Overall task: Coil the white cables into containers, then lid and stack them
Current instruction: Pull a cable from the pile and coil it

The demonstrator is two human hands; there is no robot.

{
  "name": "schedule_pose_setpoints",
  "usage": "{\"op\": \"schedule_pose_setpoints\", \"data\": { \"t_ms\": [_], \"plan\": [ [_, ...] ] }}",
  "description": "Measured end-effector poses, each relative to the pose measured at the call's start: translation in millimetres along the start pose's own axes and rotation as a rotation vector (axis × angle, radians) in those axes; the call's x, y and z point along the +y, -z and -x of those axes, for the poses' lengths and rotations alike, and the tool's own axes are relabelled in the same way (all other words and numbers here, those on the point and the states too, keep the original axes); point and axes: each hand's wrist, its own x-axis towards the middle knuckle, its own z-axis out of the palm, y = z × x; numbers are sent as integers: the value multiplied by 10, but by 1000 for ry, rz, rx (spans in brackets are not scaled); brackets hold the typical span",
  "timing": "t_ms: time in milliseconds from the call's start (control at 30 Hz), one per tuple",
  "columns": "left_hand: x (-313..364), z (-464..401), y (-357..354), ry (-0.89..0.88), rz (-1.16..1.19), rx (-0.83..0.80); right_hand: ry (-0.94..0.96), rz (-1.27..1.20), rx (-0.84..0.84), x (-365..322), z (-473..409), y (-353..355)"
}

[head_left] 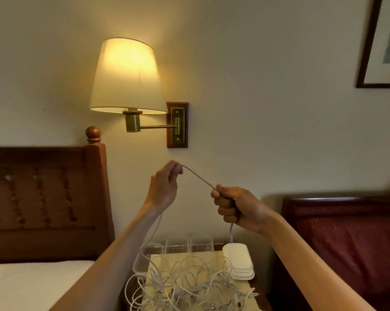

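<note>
While a lit wall lamp (127,76) glows above, a person stretches 1 white cable (198,178) taut between 2 raised hands. The left hand (164,187) pinches the cable at its fingertips, fingers curled over the strand; the right hand (236,207), lower and just across from it, is closed in a fist around the same cable. From the left pinch the cable drops behind the forearm toward the table; from under the right fist a short length hangs straight down.

Directly below both grips, a tangle of white cables (185,281) lies loose on a cream cloth (212,257) over a bedside table. Beyond the tangle stand several clear containers (178,244), apparently holding no cable, with another clear container (140,263) below the left forearm. Beneath the right wrist sits a stack of white lids (240,261), none fitted.

By this evidence the job has barely started: no cable looks coiled away, nothing is lidded, nothing stacked. The cable in hand seems to be in the middle of being drawn free or straightened for coiling.

How many cables make up the tangle cannot be counted, and its near edge is cut off by the frame. Where the held cable's ends lie is unclear, and the containers' far sides are hard to make out.
</note>
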Motion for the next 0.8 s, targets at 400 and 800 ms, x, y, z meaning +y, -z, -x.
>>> {"op": "schedule_pose_setpoints", "data": {
  "t_ms": [400,800],
  "plan": [
    [-259,79,-7,-105,-63,-7,-134,-262,-219,-194,165,-43],
    [-339,404,2,68,139,-336,145,-50,249,-416,177,0]
  ]
}}
